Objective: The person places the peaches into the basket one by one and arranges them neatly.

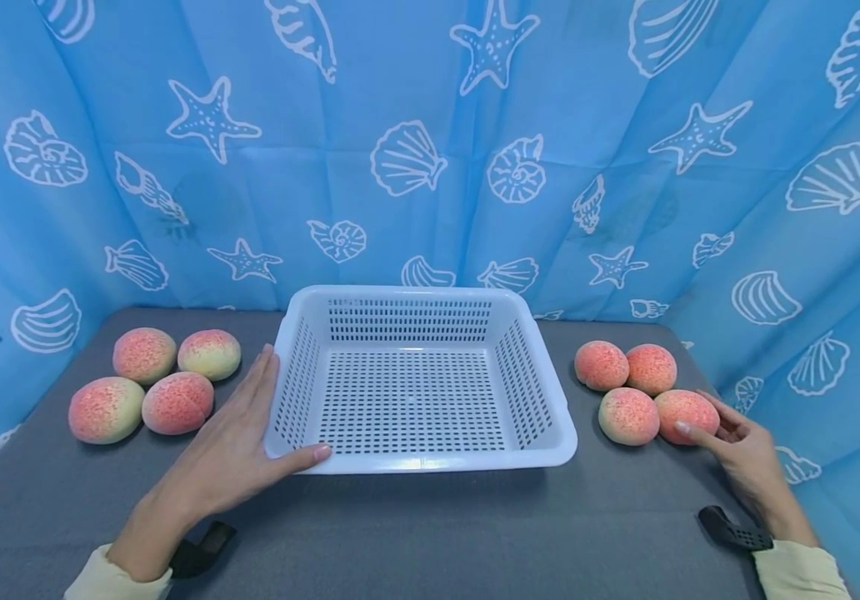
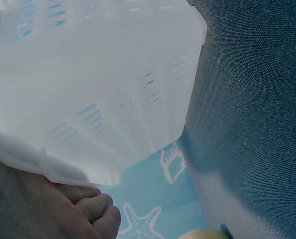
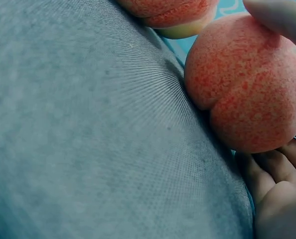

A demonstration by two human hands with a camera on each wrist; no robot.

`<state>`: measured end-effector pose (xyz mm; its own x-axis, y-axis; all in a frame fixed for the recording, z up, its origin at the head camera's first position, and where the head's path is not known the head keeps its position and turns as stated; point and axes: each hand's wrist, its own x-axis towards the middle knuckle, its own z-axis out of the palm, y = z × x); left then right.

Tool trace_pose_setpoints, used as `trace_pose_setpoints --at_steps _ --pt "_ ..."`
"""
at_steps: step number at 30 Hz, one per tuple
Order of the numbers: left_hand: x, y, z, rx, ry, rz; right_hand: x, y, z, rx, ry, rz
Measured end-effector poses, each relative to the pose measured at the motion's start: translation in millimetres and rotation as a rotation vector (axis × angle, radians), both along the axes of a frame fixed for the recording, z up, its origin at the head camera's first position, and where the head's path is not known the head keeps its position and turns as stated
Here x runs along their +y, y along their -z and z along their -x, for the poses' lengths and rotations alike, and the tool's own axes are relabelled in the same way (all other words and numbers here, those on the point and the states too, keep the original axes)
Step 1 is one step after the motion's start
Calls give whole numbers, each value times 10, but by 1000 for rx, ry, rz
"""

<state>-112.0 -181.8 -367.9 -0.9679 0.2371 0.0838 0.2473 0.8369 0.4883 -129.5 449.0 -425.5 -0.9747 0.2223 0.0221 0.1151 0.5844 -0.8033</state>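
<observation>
A white plastic basket [image 1: 411, 400] with slotted walls sits in the middle of the table. My left hand [image 1: 231, 442] lies against its near left corner, with straight fingers along the left side and the thumb over the front rim. In the left wrist view, the fingers [image 2: 95, 209] show beside the basket's rim [image 2: 83, 174]. At the right, my right hand [image 1: 745, 450] grips a pink-red peach [image 1: 685, 414], thumb on top and fingers behind it. The right wrist view shows that peach [image 3: 252, 84] close up, seemingly still touching the cloth.
Three other peaches [image 1: 628, 416] cluster beside the gripped one. Several more peaches [image 1: 178, 403], some partly yellow-green, stand together left of the basket. Grey cloth [image 1: 430, 533] covers the table. A blue curtain [image 1: 430, 217] with shells and starfish hangs behind and along the sides.
</observation>
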Motion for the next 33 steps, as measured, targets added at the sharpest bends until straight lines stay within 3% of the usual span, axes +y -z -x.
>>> trace_pose_setpoints --at_steps 8,15,17,22,27,33 --pt "2 3 1 -7 -5 -9 23 17 0 20 -39 40" --pt "11 1 6 -10 -8 -6 2 2 -18 28 26 39" --pt "12 0 7 -11 -12 -3 0 -7 -13 48 58 71" --pt "6 3 8 -8 -9 0 -3 -60 -16 145 104 279" --pt "1 2 9 -4 1 0 -104 -220 -25 317 28 458" --pt "-1 -1 9 -4 2 8 -393 -556 30 416 -108 502"
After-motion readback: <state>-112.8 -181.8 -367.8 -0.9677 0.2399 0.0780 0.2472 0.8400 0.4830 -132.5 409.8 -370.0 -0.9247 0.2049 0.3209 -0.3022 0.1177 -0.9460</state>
